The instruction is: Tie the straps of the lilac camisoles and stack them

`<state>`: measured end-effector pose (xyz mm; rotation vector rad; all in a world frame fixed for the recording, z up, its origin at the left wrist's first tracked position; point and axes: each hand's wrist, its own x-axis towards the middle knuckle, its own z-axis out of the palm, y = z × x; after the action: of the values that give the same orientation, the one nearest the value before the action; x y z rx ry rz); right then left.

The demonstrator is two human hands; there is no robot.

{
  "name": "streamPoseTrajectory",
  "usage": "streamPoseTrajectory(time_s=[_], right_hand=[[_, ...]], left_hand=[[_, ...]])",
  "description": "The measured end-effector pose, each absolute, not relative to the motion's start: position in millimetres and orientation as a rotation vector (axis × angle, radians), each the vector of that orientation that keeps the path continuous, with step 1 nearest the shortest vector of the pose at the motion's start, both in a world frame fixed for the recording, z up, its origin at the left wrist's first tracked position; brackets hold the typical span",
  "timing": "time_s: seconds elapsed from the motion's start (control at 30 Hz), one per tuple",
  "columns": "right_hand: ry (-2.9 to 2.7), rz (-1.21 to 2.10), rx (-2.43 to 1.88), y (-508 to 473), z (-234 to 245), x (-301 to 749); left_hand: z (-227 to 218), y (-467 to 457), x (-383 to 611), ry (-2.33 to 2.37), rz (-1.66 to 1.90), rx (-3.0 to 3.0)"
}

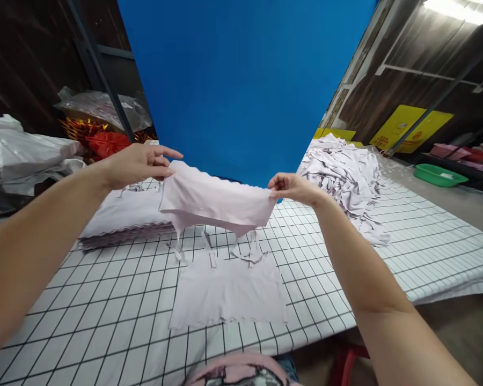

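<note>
A pale lilac camisole point(221, 197) hangs stretched between my hands above the table, its straps dangling below. My left hand point(143, 163) pinches one upper corner between thumb and fingers. At the opposite corner, my right hand point(292, 187) has its fingers closed on the scalloped edge. Beneath it, a second camisole point(229, 295) lies flat on the checked cloth, straps pointing away from me. Left of the held garment sits a neat stack of the same lilac camisoles point(124, 220), partly behind my left wrist.
A loose heap of lilac garments point(342, 177) covers the table's right side. The checked tablecloth point(116, 305) spans the table. A blue panel point(241, 80) rises behind. Plastic bags point(32, 150) lie at left, a green basin point(440, 175) at far right, a red stool point(348, 362) below.
</note>
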<state>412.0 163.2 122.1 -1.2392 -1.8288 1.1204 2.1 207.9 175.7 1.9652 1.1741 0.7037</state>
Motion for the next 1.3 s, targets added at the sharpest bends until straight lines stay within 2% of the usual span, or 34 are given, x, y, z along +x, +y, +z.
streamPoseTrajectory(time_s=[0.1,0.2,0.3,0.37,0.43,0.6,0.7,0.8,1.0,1.2,1.3], right_hand=[[-1.783,0.741,-1.298,183,147,415],[-1.690,0.333,-1.190,188,182,417],[-1.691,0.137,-1.084,164,199,417],[-1.738,0.118,-1.062,135,187,415],[-1.788,0.149,-1.108,100,153,412],[-1.949,0.434,-1.351,20,20,403],[-2.007,0.510,-1.409,-7,-35,397],[-2.043,0.439,-1.399,-16,-40,393],[-2.051,0.248,-1.310,-37,2,391],[-2.201,0.338,-1.232,-75,-27,387],[-2.182,0.309,-1.252,-69,-26,389]], left_hand=[[190,228,19,1.311,0.790,2.058],[216,230,37,1.427,1.053,2.151],[227,213,44,1.370,1.279,2.285],[211,196,41,1.343,1.271,2.370],[172,177,31,1.369,1.140,2.357],[31,124,6,1.226,0.673,2.169],[-22,100,3,1.243,0.534,2.101],[-26,94,5,1.260,0.544,2.090],[14,82,-5,1.213,0.736,2.177],[-17,36,-22,1.170,0.490,2.156],[-23,40,-23,1.142,0.516,2.160]])
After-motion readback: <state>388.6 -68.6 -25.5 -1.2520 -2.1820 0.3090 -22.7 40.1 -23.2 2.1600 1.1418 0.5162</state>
